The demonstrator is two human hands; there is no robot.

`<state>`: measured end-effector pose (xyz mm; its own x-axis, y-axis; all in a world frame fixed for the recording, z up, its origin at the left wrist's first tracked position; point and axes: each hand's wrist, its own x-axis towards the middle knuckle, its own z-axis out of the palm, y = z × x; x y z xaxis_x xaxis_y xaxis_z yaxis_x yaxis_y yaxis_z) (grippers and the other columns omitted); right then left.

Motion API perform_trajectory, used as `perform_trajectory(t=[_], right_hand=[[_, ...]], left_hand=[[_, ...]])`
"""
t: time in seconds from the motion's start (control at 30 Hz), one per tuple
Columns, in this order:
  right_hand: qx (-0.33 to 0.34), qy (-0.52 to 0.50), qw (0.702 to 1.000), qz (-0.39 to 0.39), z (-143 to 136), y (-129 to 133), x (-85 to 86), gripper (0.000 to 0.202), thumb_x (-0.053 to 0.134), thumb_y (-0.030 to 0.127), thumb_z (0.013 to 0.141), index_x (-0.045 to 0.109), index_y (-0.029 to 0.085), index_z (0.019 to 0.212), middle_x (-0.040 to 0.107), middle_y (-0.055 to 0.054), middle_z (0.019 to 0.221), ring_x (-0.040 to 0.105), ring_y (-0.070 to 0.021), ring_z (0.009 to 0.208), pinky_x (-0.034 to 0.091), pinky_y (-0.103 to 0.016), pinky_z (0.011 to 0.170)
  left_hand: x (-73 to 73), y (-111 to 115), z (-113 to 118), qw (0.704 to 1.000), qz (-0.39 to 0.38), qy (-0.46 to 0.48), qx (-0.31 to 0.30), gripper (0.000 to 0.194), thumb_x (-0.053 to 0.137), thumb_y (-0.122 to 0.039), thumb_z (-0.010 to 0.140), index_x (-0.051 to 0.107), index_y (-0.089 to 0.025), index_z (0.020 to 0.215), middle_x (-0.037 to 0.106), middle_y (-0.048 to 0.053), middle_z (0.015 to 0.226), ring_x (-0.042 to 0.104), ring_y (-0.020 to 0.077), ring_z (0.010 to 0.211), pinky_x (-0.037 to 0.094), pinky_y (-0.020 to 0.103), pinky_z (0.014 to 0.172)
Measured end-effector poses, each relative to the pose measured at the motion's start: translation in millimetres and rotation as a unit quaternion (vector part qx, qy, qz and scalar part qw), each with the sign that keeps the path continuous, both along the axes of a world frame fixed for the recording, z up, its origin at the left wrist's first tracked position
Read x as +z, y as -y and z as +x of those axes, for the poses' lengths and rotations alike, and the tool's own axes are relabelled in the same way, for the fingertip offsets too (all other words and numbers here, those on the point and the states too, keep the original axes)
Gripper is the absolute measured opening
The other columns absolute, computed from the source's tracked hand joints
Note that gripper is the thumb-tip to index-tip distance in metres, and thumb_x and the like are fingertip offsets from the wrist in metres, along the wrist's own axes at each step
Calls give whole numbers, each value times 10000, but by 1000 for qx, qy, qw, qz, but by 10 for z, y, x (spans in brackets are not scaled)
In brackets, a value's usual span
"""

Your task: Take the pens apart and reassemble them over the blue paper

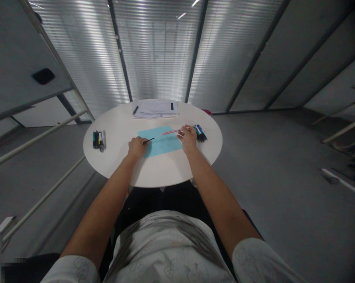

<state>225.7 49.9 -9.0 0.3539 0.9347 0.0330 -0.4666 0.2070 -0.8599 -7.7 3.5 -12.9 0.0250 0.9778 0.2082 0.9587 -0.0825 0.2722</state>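
Observation:
A light blue sheet (162,146) lies flat on the round white table (162,177). At its left edge rests my left hand (138,147), closed on a thin black pen (149,140) that points to the right over the sheet. My right hand (188,138) is over the sheet's right edge, its fingers pinching a slim pink stick (171,132). The pink stick slants leftward across the upper part of the sheet; its exact kind is too small to make out.
Several pens (200,133) lie just right of my right hand. Several markers (97,140) sit at the table's left side. Near the back edge is a stack of white papers (155,109) with a dark pen on it. A whiteboard frame (56,127) stands at the left.

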Motion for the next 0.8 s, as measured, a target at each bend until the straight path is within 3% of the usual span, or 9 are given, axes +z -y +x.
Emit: perform_trajectory(t=[0.2, 0.37, 0.57, 0.8], right_hand=[[-109, 62, 992, 0, 70, -22, 4, 205, 598, 359, 797, 479, 219, 889, 531, 45, 761, 558, -65, 577, 467, -166, 472], [-149, 126, 981, 16, 74, 4, 25, 202, 562, 377, 827, 497, 201, 904, 528, 21, 790, 545, -67, 576, 453, -158, 431], [-161, 219, 961, 55, 55, 18, 3, 249, 500, 449, 870, 476, 210, 938, 529, 11, 817, 530, -69, 578, 428, -160, 430], [-109, 349, 918, 157, 13, 50, -67, 302, 432, 486, 915, 506, 213, 1022, 546, -21, 891, 540, -92, 649, 445, -197, 511]], left_hand=[[-36, -32, -15, 1000, 15, 1, 8, 401, 426, -417, 891, 722, -265, 1114, 659, 134, 1045, 564, 320, 995, 440, 437, 822], [-51, -43, -32, 999, 23, 13, 20, 407, 428, -416, 892, 743, -219, 1059, 672, 162, 988, 588, 320, 943, 447, 434, 791], [-68, -44, -39, 999, 38, 19, 26, 396, 445, -401, 884, 741, -219, 1074, 677, 170, 983, 608, 319, 912, 448, 425, 759], [-64, -36, -21, 999, 30, 16, 28, 376, 463, -390, 877, 738, -226, 1074, 681, 166, 1001, 615, 316, 927, 444, 416, 766]])
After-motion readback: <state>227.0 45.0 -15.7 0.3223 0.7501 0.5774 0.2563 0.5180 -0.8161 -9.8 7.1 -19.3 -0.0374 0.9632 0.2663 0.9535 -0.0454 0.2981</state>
